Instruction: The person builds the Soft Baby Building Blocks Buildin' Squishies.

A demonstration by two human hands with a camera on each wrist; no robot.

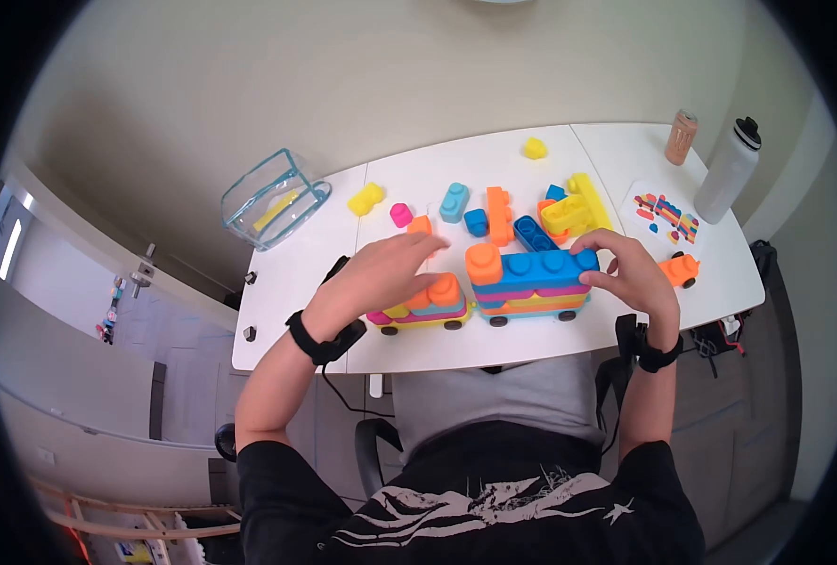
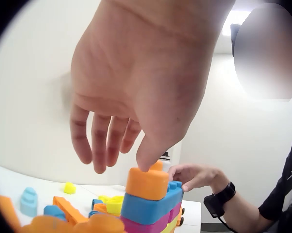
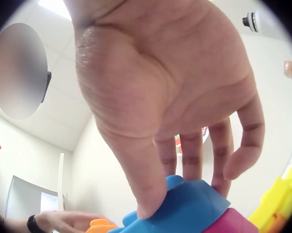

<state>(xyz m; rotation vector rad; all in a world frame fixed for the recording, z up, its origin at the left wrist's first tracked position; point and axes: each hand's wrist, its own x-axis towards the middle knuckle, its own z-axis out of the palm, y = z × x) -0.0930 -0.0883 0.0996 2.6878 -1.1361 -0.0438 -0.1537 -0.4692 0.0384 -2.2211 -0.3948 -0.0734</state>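
Note:
My right hand [image 1: 633, 270] grips the right end of a long blue building block [image 3: 184, 206], thumb on the near side and fingers on the far side. That block tops a wheeled stack of pink, yellow and orange layers [image 1: 536, 299], with an orange block [image 1: 483, 264] at its left end. My left hand [image 1: 385, 271] hovers over a lower wheeled stack [image 1: 418, 313] topped with orange blocks [image 1: 443, 290]. Its fingers hang loosely bent with nothing between them. The two wheeled stacks stand end to end near the table's front edge.
Loose blocks lie behind the stacks, among them an upright-looking orange piece [image 1: 498, 215], a light blue block [image 1: 454, 202] and yellow pieces [image 1: 583, 212]. A clear case [image 1: 272, 198] stands left. At right are a picture card [image 1: 665, 218], a bottle [image 1: 727, 174], a can [image 1: 681, 137] and an orange wheeled piece [image 1: 679, 270].

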